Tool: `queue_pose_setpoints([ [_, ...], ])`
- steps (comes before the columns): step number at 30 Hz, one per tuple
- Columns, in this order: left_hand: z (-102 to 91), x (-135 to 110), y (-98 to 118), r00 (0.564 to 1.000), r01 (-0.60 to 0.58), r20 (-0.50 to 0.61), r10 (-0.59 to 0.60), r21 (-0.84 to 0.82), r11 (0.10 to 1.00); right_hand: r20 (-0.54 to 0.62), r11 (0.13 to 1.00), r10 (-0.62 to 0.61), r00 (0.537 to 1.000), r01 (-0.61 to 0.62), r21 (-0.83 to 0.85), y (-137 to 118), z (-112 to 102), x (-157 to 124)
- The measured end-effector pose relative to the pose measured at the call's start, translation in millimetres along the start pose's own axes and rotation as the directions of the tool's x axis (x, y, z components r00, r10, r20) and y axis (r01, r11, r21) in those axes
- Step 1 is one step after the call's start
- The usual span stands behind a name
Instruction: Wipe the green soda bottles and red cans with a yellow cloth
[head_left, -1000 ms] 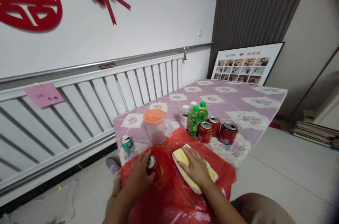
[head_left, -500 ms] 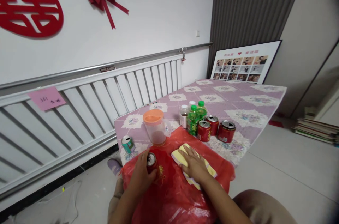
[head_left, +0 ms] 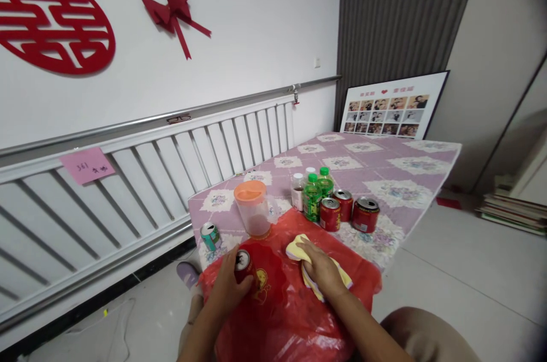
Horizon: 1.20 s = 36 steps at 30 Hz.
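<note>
My left hand (head_left: 228, 288) is wrapped round a red drink can (head_left: 243, 264) that stands on a red plastic sheet (head_left: 282, 316) at the near end of the table. My right hand (head_left: 322, 269) presses on a yellow cloth (head_left: 294, 247), its fingers curled and bunching the cloth under the palm. Behind the sheet stand a clear jug with an orange lid (head_left: 253, 209), a lying teal can (head_left: 211, 236), three red cans (head_left: 347, 211) and green bottles (head_left: 316, 194).
The table carries a purple flowered cover (head_left: 384, 171). A white slatted rail (head_left: 171, 162) runs along the left wall. A photo board (head_left: 391, 111) leans at the far end. Stacked books (head_left: 513, 214) lie on the floor at right. A slipper (head_left: 188, 273) sits below the table corner.
My right hand has drawn the yellow cloth together from lying flat into a bunch and shifted slightly. My left hand keeps its hold on the red can.
</note>
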<state>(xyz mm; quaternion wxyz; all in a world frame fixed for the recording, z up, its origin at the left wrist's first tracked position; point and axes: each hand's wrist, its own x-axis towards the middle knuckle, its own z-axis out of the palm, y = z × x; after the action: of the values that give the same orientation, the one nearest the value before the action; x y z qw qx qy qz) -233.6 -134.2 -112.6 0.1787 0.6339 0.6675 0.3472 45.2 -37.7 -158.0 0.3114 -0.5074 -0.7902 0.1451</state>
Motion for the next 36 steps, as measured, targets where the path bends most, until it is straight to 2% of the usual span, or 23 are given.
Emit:
queue_pose_setpoints([
  [5, 1.8, -0.9, -1.7, 0.999, 0.046, -0.018, -0.047, -0.035, 0.998, -0.101, 0.999, 0.012, 0.995, -0.007, 0.048, -6.6, -17.0, 4.1],
  [8, 3.0, -0.5, -4.8, 0.999, 0.044, -0.023, -0.045, -0.041, 0.998, -0.101, 0.998, 0.012, 0.995, -0.006, 0.055, -31.6, -29.2, 6.4],
  [11, 2.5, 0.1, -7.9, 0.999, 0.029, -0.024, -0.03, -0.05, 0.998, -0.046, 0.999, 0.006, 0.999, -0.004, 0.054, -68.7, -33.3, 6.6],
  [15, 1.3, -0.8, -10.0, 0.999, 0.03, -0.011, -0.03, -0.057, 0.998, 0.067, 0.998, 0.065, 0.996, -0.066, 0.017, -112.0, -21.9, 7.3],
  [18, 2.4, -2.6, -9.9, 0.999, 0.013, -0.029, -0.015, -0.059, 0.998, 0.141, 0.992, 0.129, 0.982, -0.128, -0.018, -131.5, -7.4, 10.5],
  [21, 4.0, -3.4, -8.8, 0.999, 0.032, -0.04, -0.035, -0.058, 0.998, 0.199, 0.991, 0.135, 0.971, -0.134, -0.017, -144.8, 3.6, 13.4],
  [25, 4.0, -2.9, -8.0, 0.998, 0.033, -0.042, -0.036, -0.071, 0.997, 0.249, 0.994, 0.086, 0.965, -0.101, 0.047, -154.3, 6.0, 10.7],
  [30, 3.7, -3.2, -9.1, 0.999, 0.011, -0.043, -0.017, -0.14, 0.99, 0.309, 0.945, -0.063, 0.949, -0.043, 0.323, -143.9, 3.1, -0.2],
  [36, 3.8, -3.6, -9.3, 0.999, 0.033, -0.039, -0.038, -0.126, 0.992, 0.257, 0.89, -0.003, 0.966, -0.115, 0.441, -135.2, 16.2, -7.3],
])
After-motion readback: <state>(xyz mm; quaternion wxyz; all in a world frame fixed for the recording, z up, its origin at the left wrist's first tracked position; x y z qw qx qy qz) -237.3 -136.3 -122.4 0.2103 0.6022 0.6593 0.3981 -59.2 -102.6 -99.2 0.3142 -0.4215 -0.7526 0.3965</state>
